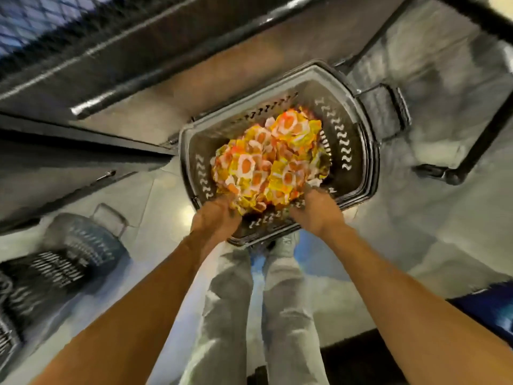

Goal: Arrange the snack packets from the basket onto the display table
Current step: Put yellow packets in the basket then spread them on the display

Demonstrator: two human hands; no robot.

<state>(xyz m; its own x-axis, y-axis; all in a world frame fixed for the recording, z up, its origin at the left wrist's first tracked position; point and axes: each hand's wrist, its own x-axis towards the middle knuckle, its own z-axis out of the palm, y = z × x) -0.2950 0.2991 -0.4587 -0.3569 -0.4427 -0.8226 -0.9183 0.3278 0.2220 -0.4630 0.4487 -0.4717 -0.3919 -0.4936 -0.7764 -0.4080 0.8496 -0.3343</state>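
Both hands meet the near edge of the heap: left hand (215, 218) and right hand (316, 211) reach down on straight arms, fingers sunk among the snack packets (266, 159). Blur makes it impossible to tell whether either is clenched on any. The yellow-and-orange packets fill a dark slotted basket (372, 162), which stands on the pale floor (444, 218) just beyond the person's shoes (286, 243) and light trousers (230, 287). A second dark basket (83, 245) sits well apart at the left. A black tubular frame (477, 145) stands to the right, and beyond the full basket runs a brown board (222, 65) with a black rail.
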